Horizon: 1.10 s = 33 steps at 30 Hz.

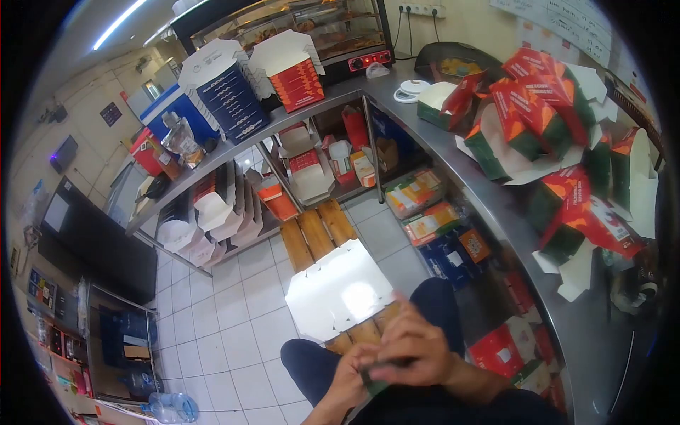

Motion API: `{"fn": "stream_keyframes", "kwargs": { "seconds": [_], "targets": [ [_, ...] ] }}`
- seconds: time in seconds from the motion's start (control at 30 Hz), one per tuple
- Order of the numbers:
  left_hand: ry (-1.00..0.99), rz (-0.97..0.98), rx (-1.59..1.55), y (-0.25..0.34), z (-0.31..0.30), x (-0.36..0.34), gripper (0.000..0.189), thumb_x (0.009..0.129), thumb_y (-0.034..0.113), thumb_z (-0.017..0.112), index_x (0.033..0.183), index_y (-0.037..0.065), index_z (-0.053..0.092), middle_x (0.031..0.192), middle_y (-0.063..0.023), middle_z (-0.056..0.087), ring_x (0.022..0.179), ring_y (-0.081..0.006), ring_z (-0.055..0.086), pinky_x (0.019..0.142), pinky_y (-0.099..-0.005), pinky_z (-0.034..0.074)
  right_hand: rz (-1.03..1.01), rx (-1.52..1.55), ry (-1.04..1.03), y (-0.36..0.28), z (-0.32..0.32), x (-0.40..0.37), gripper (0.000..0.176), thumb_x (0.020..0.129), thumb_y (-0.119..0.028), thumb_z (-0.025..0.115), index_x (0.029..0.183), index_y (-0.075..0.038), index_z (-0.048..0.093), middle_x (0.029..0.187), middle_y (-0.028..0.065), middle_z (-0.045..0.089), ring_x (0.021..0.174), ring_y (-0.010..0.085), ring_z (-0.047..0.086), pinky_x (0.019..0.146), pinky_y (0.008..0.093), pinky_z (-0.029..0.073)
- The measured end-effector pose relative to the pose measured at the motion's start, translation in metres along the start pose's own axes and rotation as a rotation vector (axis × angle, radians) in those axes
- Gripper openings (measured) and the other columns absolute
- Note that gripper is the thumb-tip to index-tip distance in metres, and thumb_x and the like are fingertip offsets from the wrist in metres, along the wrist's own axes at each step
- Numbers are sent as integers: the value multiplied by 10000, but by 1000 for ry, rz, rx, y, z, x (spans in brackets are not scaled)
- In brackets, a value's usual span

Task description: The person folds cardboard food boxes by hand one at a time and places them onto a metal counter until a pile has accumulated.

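My left hand (352, 377) and my right hand (418, 348) are close together over my lap, at the bottom centre. Between them is a small dark green piece (375, 381), partly covered by the fingers and blurred, so I cannot make out what it is. Both hands have their fingers closed around it. Just beyond them a flat white cardboard sheet (340, 290) with notched edges lies on a wooden slatted bench (316, 230), near my knees.
A steel counter (453, 152) curves along the right, carrying a heap of red and green boxes (531, 106). Stacked blue cartons (230, 92) and red cartons (297, 81) stand at the back before a food display case (340, 28). Shelves below hold more boxes.
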<state>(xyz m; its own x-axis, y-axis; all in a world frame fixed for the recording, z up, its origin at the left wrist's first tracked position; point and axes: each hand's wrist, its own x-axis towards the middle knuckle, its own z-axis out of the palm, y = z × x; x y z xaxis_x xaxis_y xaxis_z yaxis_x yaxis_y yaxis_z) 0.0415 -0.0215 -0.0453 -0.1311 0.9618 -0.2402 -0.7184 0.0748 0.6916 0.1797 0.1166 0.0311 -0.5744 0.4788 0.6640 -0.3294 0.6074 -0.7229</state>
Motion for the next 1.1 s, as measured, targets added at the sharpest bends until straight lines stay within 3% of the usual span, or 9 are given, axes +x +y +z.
{"fn": "stream_keyframes", "kwargs": {
  "seconds": [0.13, 0.27, 0.4, 0.5, 0.67, 0.8, 0.9, 0.97, 1.1],
  "targets": [
    [175, 503, 270, 16, -1, -7, 634, 777, -78, 828, 1285, 22, 462, 835, -107, 719, 753, -126, 686, 681, -230, 531, 152, -479, -58, -21, -7, 21, 211, 796, -208, 840, 972, -131, 754, 885, 27, 684, 877, 226, 665, 1115, 515, 387],
    [118, 430, 465, 36, -1, -16, 732, 768, -83, 831, 1366, 15, 419, 840, -122, 716, 782, -144, 692, 698, -242, 530, 76, -256, -437, -16, -11, 20, 223, 913, -280, 729, 1071, -122, 717, 984, 45, 680, 1014, 221, 654, 1068, 461, 417],
    [-51, 88, 517, 62, -4, -16, 885, 779, 20, 858, 1492, 12, 334, 1119, -135, 677, 1127, -207, 627, 1016, -358, 465, 68, -354, -470, 4, -16, 11, 241, 915, -267, 727, 1114, -132, 714, 975, 42, 679, 974, 221, 653, 1015, 419, 427],
    [-310, 157, 950, 71, -27, -12, 915, 805, 126, 859, 1518, 19, 296, 1197, -143, 644, 1214, -244, 584, 1065, -355, 417, 106, -393, -314, 7, -30, 11, 230, 911, -245, 729, 1113, -136, 724, 961, 37, 674, 927, 216, 644, 942, 377, 423],
    [154, 111, 1070, 59, -33, -2, 143, 887, 114, 763, 1008, 39, 768, 973, -91, 756, 934, -179, 702, 763, -305, 532, 127, -556, -352, 14, -35, 0, 198, 908, -213, 726, 1083, -120, 732, 955, 28, 657, 919, 205, 627, 861, 351, 406],
    [50, 176, 1114, 61, -33, 0, 169, 884, 69, 757, 1036, -4, 739, 939, -109, 726, 941, -199, 683, 881, -312, 514, 176, -573, -396, 20, -35, -5, 185, 921, -217, 704, 1080, -121, 703, 993, 26, 649, 947, 207, 625, 855, 355, 411],
    [29, 190, 1310, 63, -19, -5, 271, 856, 110, 800, 1095, 4, 728, 881, -108, 718, 840, -205, 689, 831, -292, 521, 263, -533, -524, 24, -35, -10, 167, 933, -239, 686, 1055, -125, 682, 994, 42, 644, 972, 226, 624, 839, 366, 417],
    [210, -31, 1384, 66, -8, -9, 416, 826, 155, 837, 1188, 15, 690, 849, -100, 713, 783, -205, 701, 769, -288, 537, 231, -476, -550, 34, -27, -19, 162, 937, -250, 681, 1039, -124, 680, 986, 49, 642, 979, 237, 623, 831, 374, 418],
    [74, 31, 1405, 60, 15, -19, 647, 793, 103, 795, 1391, 125, 548, 847, -126, 716, 747, -283, 716, 683, -375, 554, 217, -207, -728, 47, 2, -31, 167, 937, -264, 688, 1042, -135, 688, 971, 41, 661, 979, 234, 632, 855, 379, 427]
  ]
}}
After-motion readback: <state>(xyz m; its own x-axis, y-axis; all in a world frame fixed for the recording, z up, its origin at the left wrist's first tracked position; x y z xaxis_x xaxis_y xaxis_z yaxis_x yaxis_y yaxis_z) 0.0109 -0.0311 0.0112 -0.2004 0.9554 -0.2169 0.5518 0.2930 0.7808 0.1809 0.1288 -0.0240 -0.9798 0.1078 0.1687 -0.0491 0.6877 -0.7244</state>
